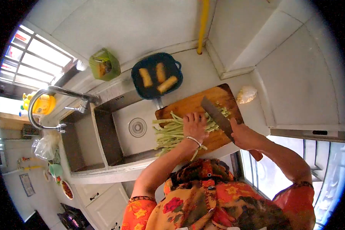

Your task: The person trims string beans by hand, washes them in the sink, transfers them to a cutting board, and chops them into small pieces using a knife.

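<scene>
Curling over likely light, crisp green beans (pixel 168 132) at eight o'clock on the cutting board (pixel 227 96), the left hand (pixel 194 125) pins them (best held mid-bundle), while the right hand (pixel 241 135) clenches a knife (pixel 217 116).

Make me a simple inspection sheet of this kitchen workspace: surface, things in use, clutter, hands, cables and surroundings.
Surface: wooden cutting board on a pale counter, beside the sink.
Job's things: long green beans bunched on the board, some ends reaching past its edge; knife angled over the board, short cut pieces by its blade.
Clutter: dark basin holding three yellow pieces; green container; pale bundle right of the board, too unclear to name.
Hands: left hand lies over the beans; right hand grips the knife.
Cables: nothing seen.
Surroundings: tap by the sink, barred window at picture left, yellow pipe at the wall.
</scene>
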`<state>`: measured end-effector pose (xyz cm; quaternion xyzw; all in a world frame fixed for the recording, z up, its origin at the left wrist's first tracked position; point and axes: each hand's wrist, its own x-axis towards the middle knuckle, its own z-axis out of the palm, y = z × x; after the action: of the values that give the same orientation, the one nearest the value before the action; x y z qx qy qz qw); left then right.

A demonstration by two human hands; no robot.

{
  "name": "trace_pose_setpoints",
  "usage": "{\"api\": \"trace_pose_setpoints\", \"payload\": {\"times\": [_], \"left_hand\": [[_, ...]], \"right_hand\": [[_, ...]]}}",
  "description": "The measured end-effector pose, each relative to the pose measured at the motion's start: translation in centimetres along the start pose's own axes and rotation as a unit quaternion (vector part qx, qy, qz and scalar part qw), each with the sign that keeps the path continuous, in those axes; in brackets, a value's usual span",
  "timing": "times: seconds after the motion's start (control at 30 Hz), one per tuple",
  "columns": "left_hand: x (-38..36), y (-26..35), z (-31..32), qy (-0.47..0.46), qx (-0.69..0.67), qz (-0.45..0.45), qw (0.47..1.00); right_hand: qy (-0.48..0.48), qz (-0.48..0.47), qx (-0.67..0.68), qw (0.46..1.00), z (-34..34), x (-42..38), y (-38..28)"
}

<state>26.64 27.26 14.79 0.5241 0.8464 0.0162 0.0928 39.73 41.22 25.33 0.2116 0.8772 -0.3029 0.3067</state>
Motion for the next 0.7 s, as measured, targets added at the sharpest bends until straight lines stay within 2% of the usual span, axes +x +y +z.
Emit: {"api": "trace_pose_setpoints", "payload": {"times": [0.07, 0.1, 0.17, 0.2, 0.27, 0.3, 0.37, 0.5, 0.57, 0.7], "left_hand": [[-0.1, -0.2, 0.9, 0.050, 0.017, 0.008, 0.999], [-0.3, -0.2, 0.9, 0.046, 0.016, 0.008, 0.999], [-0.2, -0.2, 0.4, 0.035, -0.003, 0.016, 0.999], [0.1, -0.3, 0.3, 0.039, 0.000, 0.013, 0.999], [-0.3, 0.1, 0.4, 0.049, 0.013, 0.002, 0.999], [-0.8, 0.1, 0.6, 0.046, 0.017, 0.006, 0.999], [-0.3, -0.1, 0.7, 0.058, -0.008, 0.009, 0.998], [-0.6, -0.2, 0.8, 0.043, 0.003, 0.024, 0.999], [-0.6, -0.1, 0.4, 0.034, 0.002, 0.023, 0.999], [-0.6, 0.0, 0.9, 0.052, -0.009, 0.023, 0.998]], "right_hand": [[-0.020, 0.025, -0.003, 0.999, -0.5, 0.4, -1.6], [-0.024, 0.026, -0.001, 0.999, 1.1, 1.5, -0.6], [0.102, -0.043, -0.045, 0.993, 5.0, 4.4, 2.0], [0.105, -0.048, -0.047, 0.992, 4.4, 4.5, 0.9], [0.057, 0.134, -0.011, 0.989, 3.7, 3.9, -2.3], [0.057, 0.135, -0.005, 0.989, 4.9, 3.7, -1.8], [0.185, 0.054, -0.006, 0.981, 6.5, 4.3, 0.2], [0.158, 0.075, 0.037, 0.984, 5.5, 3.4, 0.0], [0.119, 0.076, 0.005, 0.990, 3.1, 1.2, -1.8], [0.167, 0.025, 0.010, 0.986, 1.5, -1.7, -3.3]]}}
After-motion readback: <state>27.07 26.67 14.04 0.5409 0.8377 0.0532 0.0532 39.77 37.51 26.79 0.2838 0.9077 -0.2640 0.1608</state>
